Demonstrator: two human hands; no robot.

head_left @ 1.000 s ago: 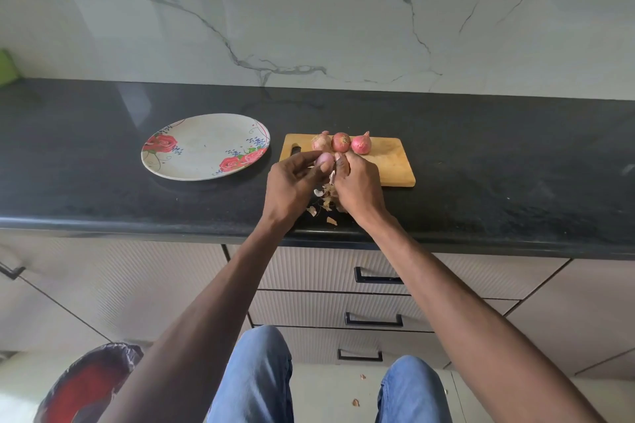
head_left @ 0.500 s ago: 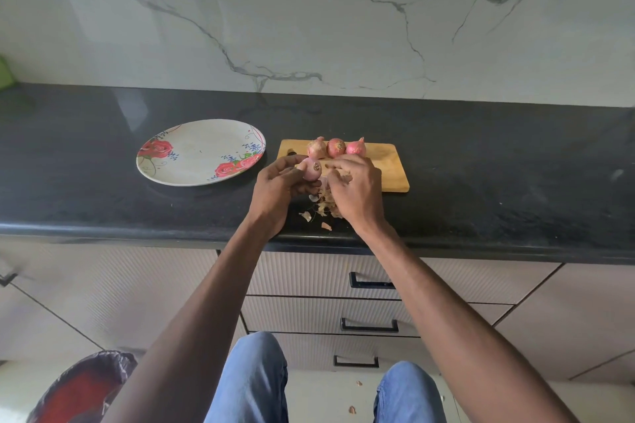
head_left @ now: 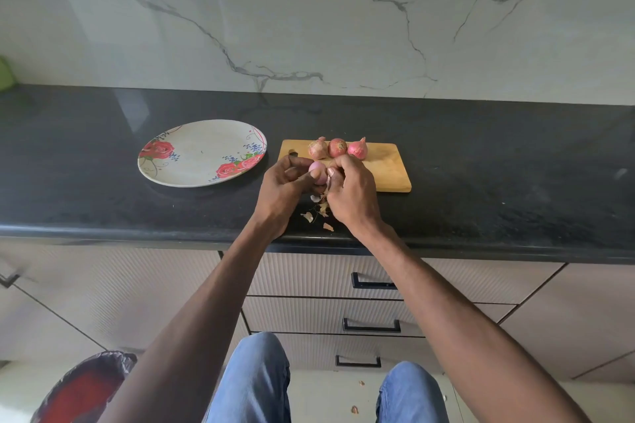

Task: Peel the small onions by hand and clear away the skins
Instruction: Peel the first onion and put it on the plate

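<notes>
Pink, half-peeled onion point(head_left: 318, 172) held up between both hands, over the front edge of the wooden cutting board point(head_left: 385, 168), just above the table point(head_left: 103, 206). Left hand point(head_left: 280, 191): fingers point(head_left: 298, 162) curled round the onion's far side, thumb pressed on its near side. Right hand point(head_left: 352, 194): fingers bent in toward the onion's right flank, pinching a strip of skin there; fingertips mostly hidden behind the knuckles, so the exact contact is hard to read.

Three unpeeled onions point(head_left: 337, 148) in a row along the board's back edge, touching or nearly touching one another, pointed tips up. Loose skins point(head_left: 318, 211) lie on the dark table below the hands, near its front lip; one dangling from the right hand's grip.

Floral plate point(head_left: 202, 153) left of the board, well clear of the hands. White marble-veined wall point(head_left: 309, 10) behind. Drawer fronts with black handles point(head_left: 372, 282) under the table. A few skin scraps on the floor point(head_left: 354, 409) between blue-jeaned knees. Red and dark bag at lower left point(head_left: 82, 388).
</notes>
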